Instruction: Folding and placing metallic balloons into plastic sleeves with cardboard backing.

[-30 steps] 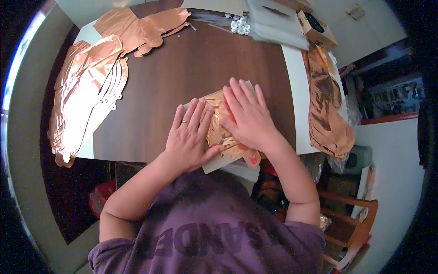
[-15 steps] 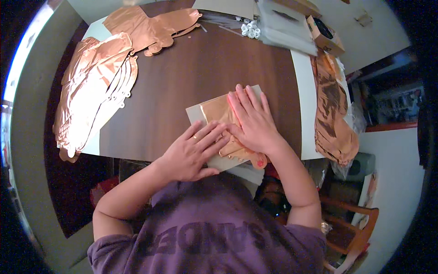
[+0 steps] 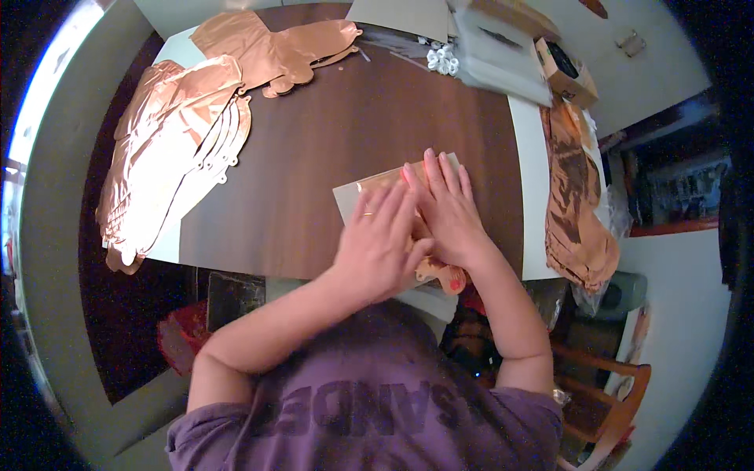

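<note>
At the near edge of the table (image 3: 353,118), copper foil (image 3: 444,275) on a pale card (image 3: 345,199) points its red-dotted end near-right, its long axis slanting far-left. Over it, the left hand (image 3: 378,242), blurred, and right hand (image 3: 446,213) extend flat, clamping nothing.

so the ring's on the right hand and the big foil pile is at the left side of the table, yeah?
Not quite: the head view shows the ring on the left hand. The big foil pile is at the left side of the table.
</note>
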{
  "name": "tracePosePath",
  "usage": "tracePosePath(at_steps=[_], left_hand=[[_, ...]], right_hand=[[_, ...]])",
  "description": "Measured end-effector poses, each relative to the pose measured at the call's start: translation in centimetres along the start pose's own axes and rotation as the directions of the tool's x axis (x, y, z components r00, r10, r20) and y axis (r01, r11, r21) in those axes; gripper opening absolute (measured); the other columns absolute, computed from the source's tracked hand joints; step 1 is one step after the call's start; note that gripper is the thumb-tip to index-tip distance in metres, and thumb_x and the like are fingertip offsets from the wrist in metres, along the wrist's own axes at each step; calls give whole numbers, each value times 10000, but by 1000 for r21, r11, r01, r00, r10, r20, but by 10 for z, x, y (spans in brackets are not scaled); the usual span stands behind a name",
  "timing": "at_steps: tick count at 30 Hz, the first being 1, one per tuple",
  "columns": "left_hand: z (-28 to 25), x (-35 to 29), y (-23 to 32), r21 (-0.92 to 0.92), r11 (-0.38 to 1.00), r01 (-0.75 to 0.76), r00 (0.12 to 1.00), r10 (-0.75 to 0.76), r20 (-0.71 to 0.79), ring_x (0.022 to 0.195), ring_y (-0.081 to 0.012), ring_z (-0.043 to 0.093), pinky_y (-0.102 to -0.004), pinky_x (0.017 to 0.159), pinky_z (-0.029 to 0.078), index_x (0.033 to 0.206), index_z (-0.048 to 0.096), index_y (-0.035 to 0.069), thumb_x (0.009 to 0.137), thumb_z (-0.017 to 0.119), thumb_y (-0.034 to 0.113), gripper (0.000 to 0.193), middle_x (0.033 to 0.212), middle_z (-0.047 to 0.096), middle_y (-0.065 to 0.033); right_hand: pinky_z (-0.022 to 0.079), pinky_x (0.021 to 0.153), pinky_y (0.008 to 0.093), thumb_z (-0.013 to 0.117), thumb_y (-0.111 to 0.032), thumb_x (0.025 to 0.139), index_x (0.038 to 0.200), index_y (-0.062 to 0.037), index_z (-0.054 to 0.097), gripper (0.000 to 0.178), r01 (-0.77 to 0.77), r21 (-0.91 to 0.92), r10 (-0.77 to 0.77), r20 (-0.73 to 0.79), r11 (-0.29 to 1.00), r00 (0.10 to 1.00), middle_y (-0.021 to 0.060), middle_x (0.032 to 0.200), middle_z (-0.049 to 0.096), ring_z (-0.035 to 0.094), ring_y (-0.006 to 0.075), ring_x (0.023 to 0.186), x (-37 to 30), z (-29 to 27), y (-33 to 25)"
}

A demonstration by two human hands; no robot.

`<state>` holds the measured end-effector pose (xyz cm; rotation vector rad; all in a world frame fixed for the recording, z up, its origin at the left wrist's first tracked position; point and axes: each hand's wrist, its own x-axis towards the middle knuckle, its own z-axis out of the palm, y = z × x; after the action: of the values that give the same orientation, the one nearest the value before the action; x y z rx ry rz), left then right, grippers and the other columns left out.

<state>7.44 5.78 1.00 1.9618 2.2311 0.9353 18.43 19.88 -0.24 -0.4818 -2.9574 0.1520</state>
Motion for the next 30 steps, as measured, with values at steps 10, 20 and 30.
tracePosePath(at_steps=[10, 20, 30], left_hand=[[19, -14, -13, 289, 951, 105, 987, -135, 86, 1434, -392, 188, -536, 1154, 107, 1413, 349, -80, 874, 431, 604, 874, 1508, 262, -275], [11, -13, -20, 258, 964, 59, 992, -87, 96, 1402, -432, 239, -536, 1144, 140, 1431, 303, -62, 876, 477, 580, 866, 1488, 278, -294], [-15, -7, -50, 122, 983, -134, 951, 93, 293, 1419, -396, 220, -517, 1156, 138, 1456, 280, -20, 853, 529, 578, 885, 1511, 266, -243]], right_hand=[[156, 1142, 542, 461, -351, 955, 1465, -45, 300, 616, -10, 15, 11, -72, 1000, 997, 252, 1495, 288, 272, 425, 1381, -4, 1, 7], [237, 1145, 426, 475, -215, 973, 1399, -6, 405, 480, -132, 579, 165, -4, 804, 986, 195, 1457, 403, 328, 334, 1390, -9, -24, 51], [230, 1129, 526, 539, -212, 907, 1367, 3, 423, 521, -162, 254, 192, -97, 953, 976, 206, 1451, 389, 352, 364, 1358, -28, -29, 10]])
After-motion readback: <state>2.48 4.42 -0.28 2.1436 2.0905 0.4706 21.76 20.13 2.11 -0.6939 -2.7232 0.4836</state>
